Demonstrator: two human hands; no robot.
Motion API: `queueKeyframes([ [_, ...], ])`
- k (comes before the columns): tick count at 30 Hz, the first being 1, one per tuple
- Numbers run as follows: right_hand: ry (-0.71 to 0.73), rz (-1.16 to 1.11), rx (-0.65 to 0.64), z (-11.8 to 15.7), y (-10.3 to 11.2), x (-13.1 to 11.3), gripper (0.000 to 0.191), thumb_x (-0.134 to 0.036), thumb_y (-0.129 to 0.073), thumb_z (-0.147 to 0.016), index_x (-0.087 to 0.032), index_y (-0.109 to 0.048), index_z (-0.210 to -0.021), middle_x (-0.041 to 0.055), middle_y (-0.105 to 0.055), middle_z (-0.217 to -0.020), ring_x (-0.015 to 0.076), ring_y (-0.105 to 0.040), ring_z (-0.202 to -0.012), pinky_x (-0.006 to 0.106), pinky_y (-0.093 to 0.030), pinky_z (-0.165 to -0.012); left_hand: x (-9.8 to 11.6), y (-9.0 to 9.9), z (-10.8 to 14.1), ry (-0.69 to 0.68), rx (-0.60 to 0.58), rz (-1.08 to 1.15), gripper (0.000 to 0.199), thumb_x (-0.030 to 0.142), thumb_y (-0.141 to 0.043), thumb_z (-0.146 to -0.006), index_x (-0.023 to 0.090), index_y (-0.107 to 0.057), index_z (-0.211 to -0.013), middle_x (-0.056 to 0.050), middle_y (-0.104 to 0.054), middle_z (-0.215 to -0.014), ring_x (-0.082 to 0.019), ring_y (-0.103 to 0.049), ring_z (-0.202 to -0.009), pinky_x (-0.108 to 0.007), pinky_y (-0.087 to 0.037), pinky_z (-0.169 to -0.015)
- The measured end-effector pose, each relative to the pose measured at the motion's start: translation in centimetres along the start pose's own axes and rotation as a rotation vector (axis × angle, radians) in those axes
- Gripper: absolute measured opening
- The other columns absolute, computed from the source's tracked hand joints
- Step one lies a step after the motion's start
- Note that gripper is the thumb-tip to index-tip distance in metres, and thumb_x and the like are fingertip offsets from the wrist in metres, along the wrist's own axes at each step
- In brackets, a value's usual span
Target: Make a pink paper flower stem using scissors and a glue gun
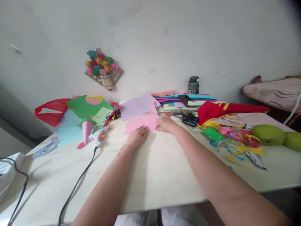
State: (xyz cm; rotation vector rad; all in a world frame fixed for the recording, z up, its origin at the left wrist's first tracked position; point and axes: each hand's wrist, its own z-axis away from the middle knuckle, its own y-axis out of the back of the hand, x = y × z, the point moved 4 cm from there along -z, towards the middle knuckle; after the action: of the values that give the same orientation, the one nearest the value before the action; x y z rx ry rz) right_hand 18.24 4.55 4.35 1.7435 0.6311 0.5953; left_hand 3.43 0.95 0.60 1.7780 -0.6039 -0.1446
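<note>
A pink sheet of paper (134, 125) lies on the table in front of me, with crease lines in it and a narrow flap standing up at its far right. My left hand (138, 136) rests flat on the sheet's near edge, fingers stretched out. At the right edge, my right hand (166, 124) pinches the paper between thumb and fingers. Just behind is a lilac sheet (137, 107). To the left stand a pink paper cone (87, 130) with a green fringed top and a white glue gun (97, 137).
Black-handled scissors (190, 119) and a red cloth (211, 113) lie to the right. Paper scraps (235, 147) and green fruits (268, 135) sit farther right. A green bottle (193, 84) stands by the wall. The glue gun's cord (78, 182) crosses the table's left side.
</note>
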Motion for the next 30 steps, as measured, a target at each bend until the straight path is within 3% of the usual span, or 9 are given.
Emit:
queueKeyframes([
  [9,0.074,0.109,0.028,-0.1,-0.3,-0.9,0.018,-0.019,-0.050,-0.074,-0.019,-0.068,-0.074,0.0078,-0.064,-0.079,0.0195,-0.052,-0.085,0.029,-0.029,-0.074,-0.5,0.0,-0.1,0.017,0.075,0.007,0.036,0.037,-0.035,-0.081,0.025,-0.058,-0.106,0.004,-0.055,-0.113,-0.011,-0.044,-0.111,-0.023,-0.029,-0.098],
  [21,0.034,0.103,0.039,-0.3,-0.9,-0.5,0.021,-0.020,-0.047,-0.076,-0.018,-0.068,-0.079,0.0084,-0.064,-0.082,0.0194,-0.051,-0.086,0.029,-0.029,-0.074,-0.9,0.2,-0.6,0.083,0.167,-0.006,0.027,0.038,-0.044,-0.078,0.028,-0.064,-0.094,0.005,-0.063,-0.100,-0.012,-0.053,-0.100,-0.022,-0.037,-0.089],
  [30,0.101,0.113,0.058,-0.1,-0.8,-0.6,0.020,-0.023,-0.049,-0.076,-0.018,-0.068,-0.078,0.0064,-0.064,-0.079,0.0193,-0.052,-0.082,0.030,-0.027,-0.073,-1.1,0.2,-0.7,0.150,0.191,-0.040,0.026,0.040,-0.045,-0.077,0.031,-0.065,-0.091,0.005,-0.063,-0.101,-0.014,-0.057,-0.093,-0.024,-0.040,-0.084],
])
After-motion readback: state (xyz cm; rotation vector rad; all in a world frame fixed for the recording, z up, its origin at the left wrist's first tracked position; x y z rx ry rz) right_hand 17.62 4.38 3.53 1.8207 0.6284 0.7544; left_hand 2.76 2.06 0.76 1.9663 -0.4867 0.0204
